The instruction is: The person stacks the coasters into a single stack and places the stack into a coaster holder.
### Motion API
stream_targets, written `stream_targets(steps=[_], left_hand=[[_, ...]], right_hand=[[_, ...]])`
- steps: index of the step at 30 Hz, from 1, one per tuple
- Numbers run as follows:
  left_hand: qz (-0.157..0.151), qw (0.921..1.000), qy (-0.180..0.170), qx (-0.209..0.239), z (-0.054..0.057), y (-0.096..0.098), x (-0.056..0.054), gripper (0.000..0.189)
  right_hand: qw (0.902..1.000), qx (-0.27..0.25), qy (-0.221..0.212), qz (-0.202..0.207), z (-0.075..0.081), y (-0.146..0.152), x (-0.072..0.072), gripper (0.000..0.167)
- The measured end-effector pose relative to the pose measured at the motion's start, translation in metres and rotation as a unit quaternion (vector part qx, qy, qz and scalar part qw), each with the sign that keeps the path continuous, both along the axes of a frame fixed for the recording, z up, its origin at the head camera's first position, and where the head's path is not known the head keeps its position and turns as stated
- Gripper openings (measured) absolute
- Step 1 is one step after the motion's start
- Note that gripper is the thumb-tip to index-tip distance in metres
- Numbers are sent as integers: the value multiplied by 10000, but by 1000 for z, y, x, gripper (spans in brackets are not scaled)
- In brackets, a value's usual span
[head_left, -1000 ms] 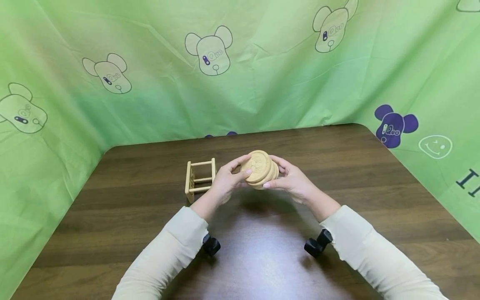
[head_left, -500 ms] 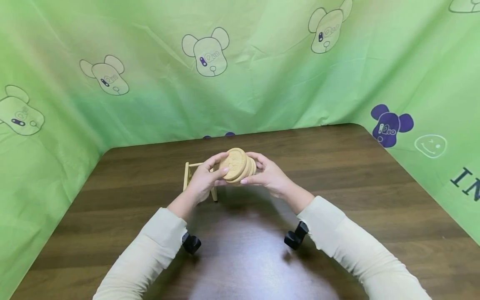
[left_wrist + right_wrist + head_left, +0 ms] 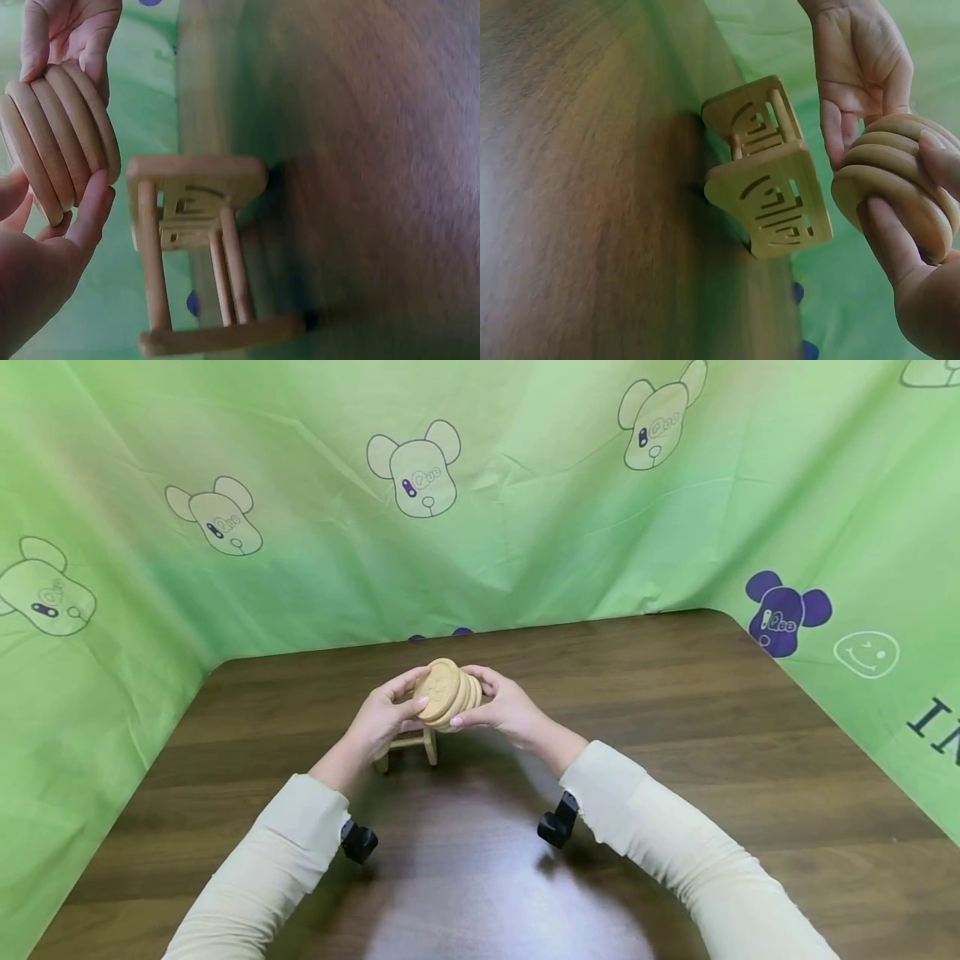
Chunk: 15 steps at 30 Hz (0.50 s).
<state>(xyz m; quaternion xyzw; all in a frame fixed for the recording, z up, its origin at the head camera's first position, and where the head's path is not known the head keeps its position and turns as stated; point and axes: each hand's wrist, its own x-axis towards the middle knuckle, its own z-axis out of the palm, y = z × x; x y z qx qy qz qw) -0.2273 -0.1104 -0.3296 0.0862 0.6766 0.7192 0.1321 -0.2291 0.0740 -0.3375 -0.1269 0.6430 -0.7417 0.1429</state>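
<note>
A stack of several round wooden coasters (image 3: 438, 687) is held up, tilted, between both hands over the table. My left hand (image 3: 375, 720) grips its left side, thumb on the carved outer face. From the right, my right hand (image 3: 512, 708) pinches the stack by its edges. In the left wrist view the coasters (image 3: 56, 139) fan slightly apart. Just below the hands stands a small wooden rack (image 3: 769, 199) with cut-out end panels and round rails, partly hidden by the left hand and coasters in the head view. Its rails (image 3: 155, 255) show nothing between them.
The brown wood-grain table (image 3: 675, 735) extends on all sides of the rack. A green printed cloth (image 3: 525, 527) hangs along its back and sides. Black wrist cameras (image 3: 558, 820) hang below both sleeves, close above the tabletop.
Both hands have carried the coaster stack to the left, from beside the rack to above it. The rack stays in place and is now more hidden in the head view.
</note>
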Motion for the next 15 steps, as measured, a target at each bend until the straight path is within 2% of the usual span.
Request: stream_targets(steps=[9,15], left_hand=[[314,9993,225,-21,2,-15,-2,48],[505,9976,420,-205,1,-26,0,48]], right_hand=[[9983,428,385,-97,4,-20,-8,72],[9972,513,549,15,5,-29,-7,76]])
